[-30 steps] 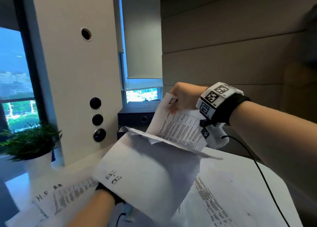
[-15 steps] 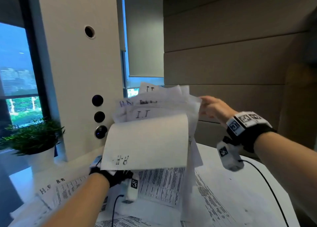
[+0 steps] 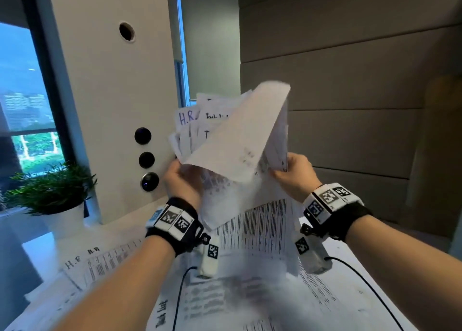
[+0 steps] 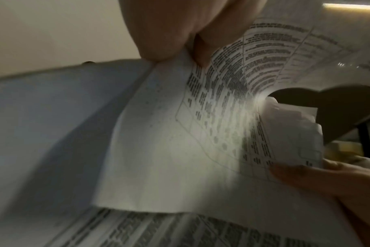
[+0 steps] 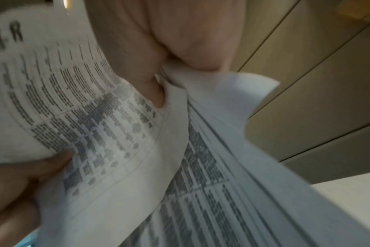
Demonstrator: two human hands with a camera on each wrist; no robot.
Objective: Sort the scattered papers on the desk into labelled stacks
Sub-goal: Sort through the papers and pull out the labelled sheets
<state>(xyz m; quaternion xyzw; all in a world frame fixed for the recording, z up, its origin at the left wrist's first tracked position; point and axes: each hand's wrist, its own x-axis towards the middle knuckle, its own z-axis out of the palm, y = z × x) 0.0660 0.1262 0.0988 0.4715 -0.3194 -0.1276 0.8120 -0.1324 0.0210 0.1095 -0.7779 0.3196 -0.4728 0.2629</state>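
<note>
- Beige wall panels (image 3: 350, 81) and a white column (image 3: 105, 106) with three dark round buttons (image 3: 146, 159) stood behind a white desk (image 3: 370, 275) strewn with printed sheets.
- At the middle of the head view a loose bundle of papers (image 3: 240, 141) was held upright above the desk, its sheets fanned and uneven; one blank-backed sheet (image 3: 237, 136) tilted across the front toward 1 o'clock, blurred.
- "H.R." in blue ink (image 3: 187, 118) showed on a sheet at the bundle's 10 o'clock corner.
- The left hand (image 3: 182, 180) gripped the bundle's lower edge at 8 o'clock; the left wrist view showed thumb and fingers (image 4: 165, 33) pinching a printed table sheet (image 4: 201, 133).
- The right hand (image 3: 295, 175) gripped the edge at 4 o'clock, its fingers (image 5: 180, 41) closed on several sheets in the right wrist view.
- Both wrists wore black bands with square-patterned markers (image 3: 172, 220), each with a cabled white module hanging below.
- More papers lay flat on the desk below: a sheet marked "H.R" (image 3: 85, 263) at 8 o'clock, dense printed tables (image 3: 260, 230) directly under the hands.
- A potted green plant (image 3: 52, 195) sat at 9 o'clock beside the window (image 3: 22, 106).
</note>
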